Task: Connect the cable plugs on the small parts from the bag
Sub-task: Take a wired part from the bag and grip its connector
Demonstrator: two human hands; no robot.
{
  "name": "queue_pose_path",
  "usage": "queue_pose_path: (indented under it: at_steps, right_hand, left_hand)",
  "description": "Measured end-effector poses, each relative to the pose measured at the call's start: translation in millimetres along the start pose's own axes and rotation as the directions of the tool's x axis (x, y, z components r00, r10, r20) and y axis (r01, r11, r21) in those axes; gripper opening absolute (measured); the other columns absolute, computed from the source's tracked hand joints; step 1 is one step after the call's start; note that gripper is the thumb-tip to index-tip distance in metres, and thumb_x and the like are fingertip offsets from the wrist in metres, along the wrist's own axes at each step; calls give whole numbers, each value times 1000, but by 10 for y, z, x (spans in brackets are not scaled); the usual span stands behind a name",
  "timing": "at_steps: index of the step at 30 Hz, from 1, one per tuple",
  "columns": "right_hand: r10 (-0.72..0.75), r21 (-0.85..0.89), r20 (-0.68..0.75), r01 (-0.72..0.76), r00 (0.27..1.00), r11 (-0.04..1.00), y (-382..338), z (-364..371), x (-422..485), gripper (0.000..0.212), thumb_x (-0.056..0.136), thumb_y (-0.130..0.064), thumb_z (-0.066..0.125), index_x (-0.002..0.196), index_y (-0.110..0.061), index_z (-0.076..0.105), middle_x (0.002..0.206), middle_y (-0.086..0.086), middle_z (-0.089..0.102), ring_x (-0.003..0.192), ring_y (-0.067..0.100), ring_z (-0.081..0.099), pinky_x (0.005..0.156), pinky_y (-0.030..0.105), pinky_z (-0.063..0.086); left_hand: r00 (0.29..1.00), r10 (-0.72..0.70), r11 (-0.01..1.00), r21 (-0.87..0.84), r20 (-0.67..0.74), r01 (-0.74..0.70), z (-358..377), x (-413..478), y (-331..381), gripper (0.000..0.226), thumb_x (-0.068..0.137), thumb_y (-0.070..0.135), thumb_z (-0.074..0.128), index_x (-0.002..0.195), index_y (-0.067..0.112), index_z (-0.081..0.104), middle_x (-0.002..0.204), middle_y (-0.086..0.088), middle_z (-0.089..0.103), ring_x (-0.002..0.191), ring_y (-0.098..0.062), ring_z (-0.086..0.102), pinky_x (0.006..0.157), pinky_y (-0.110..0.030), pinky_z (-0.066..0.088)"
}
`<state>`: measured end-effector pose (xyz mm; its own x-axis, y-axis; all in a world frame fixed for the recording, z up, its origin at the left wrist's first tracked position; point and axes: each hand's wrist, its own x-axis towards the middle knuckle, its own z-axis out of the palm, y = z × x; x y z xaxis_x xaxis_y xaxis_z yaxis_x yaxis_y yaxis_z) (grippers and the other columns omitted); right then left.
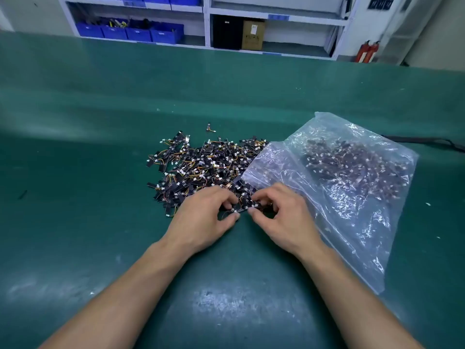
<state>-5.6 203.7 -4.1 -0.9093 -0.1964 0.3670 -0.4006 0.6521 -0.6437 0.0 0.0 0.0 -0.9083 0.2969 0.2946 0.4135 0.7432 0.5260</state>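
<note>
Nothing is reading clearly across the workshop: a cardboard box (253, 34) on the shelf is carrying a white label and dark print too blurred to make out, while a dark sign (380, 2) on the far wall is showing white marks too small to decipher.

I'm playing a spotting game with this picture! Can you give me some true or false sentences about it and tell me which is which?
1. The left hand and the right hand pinch small parts at the near edge of the pile. True.
2. The plastic bag is empty. False: many parts are still inside it.
3. The plastic bag lies right of the pile. True.
4. The table top is red. False: it is green.
5. Blue bins sit on the shelf behind the table top. True.
</note>
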Motion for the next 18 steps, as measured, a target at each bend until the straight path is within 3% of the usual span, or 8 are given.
queue_pose_path:
  at_steps: [4,12,15,18]
  right_hand:
    - [61,-195,42,-52,997,980,-105,98,64,23,82,-40,79,98,-24,76,87,-11,54,88,11,56,76,32,50]
    - [4,-125,-115,-19,993,992,-79,101,74,11,87,-24,79,98,-21,81,77,-11,57,68,10,57,71,34,54]
    - [11,-72,-197,-26,980,997,-77,85,72,7,88,-24,79,94,-21,82,74,-8,61,63,12,58,68,34,54]
    - [15,-54,-267,-30,964,998,-83,68,68,5,89,-23,78,91,-20,82,72,-8,63,62,9,58,68,30,52]
  left_hand:
    - [1000,-12,1000,14,-7,12,-15,10,21,21,84,29,75,104,26,69,89,16,60,74,2,42,74,-25,45]
    - [1000,-13,999,29,-14,14,-12,7,26,22,86,30,74,108,27,69,92,16,62,77,-2,41,78,-29,48]
    - [999,-8,1000,27,-31,9,-16,3,30,23,86,29,75,109,27,70,91,17,61,76,2,43,77,-25,45]
    - [999,-9,1000,28,-50,11,-11,4,29,23,85,29,77,107,27,70,90,21,57,81,20,45,73,-13,36]
